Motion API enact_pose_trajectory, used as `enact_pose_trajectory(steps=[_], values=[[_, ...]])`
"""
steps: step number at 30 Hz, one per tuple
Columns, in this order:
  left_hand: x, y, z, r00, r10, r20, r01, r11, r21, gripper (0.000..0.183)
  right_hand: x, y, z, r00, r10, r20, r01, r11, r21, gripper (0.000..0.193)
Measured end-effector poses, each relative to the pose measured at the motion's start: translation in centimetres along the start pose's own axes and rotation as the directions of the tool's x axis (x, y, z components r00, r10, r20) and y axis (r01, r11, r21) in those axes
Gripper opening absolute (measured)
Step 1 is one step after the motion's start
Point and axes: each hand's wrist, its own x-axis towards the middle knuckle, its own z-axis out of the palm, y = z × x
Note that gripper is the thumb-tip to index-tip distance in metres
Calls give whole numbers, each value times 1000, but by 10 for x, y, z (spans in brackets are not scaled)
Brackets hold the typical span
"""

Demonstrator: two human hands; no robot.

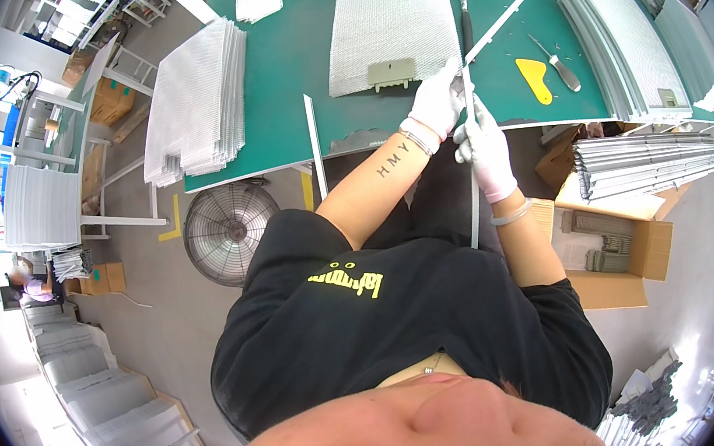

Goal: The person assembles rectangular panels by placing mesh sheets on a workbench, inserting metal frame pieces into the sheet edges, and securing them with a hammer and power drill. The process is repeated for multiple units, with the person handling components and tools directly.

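Note:
Both my hands wear white gloves and meet over the near edge of the green table [276,126]. My left hand [438,102] is closed around a thin silver-grey metal strip [475,206], near where it meets another slanting length [501,26]; whether they are one bent piece, I cannot tell. Just below and to the right, my right hand [486,154] pinches the same strip, whose lower end reaches down toward my lap. Beyond my left hand lies a silver mesh panel [388,24] with a grey tab [392,73] at its near edge.
On the table lie a hammer [466,26], a yellow scraper [533,79] and a screwdriver [565,73]. Mesh sheets [199,99] are stacked at left, panels [632,52] at right. Another strip [313,143] overhangs the edge. A floor fan [231,231] and an open carton [653,248] stand below.

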Motion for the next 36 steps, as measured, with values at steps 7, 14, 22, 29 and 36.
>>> enact_pose_trajectory(steps=[7, 14, 22, 29, 36], values=[[-2, 3, -2, 1000, 10, 24, -10, 1000, 13, 22, 0, 4, -3, 999, 14, 52, -23, 983, 183, 61], [-4, 2, -13, 958, 175, 228, -253, 891, 377, 29, -2, -2, -2, 995, 21, 97, -49, 952, 302, 62], [-12, -3, -4, 999, -15, -43, 23, 982, 189, 29, 2, -12, 8, 998, 21, -67, -29, 992, -119, 53], [-29, -4, 7, 995, -50, 84, 38, 990, 137, 24, 70, -13, -14, 944, -329, 22, 301, 832, -466, 44], [-123, 32, -2, 952, -113, 283, 5, 933, 359, 31, 105, -30, -15, 975, 202, 94, -147, 900, -410, 29]])
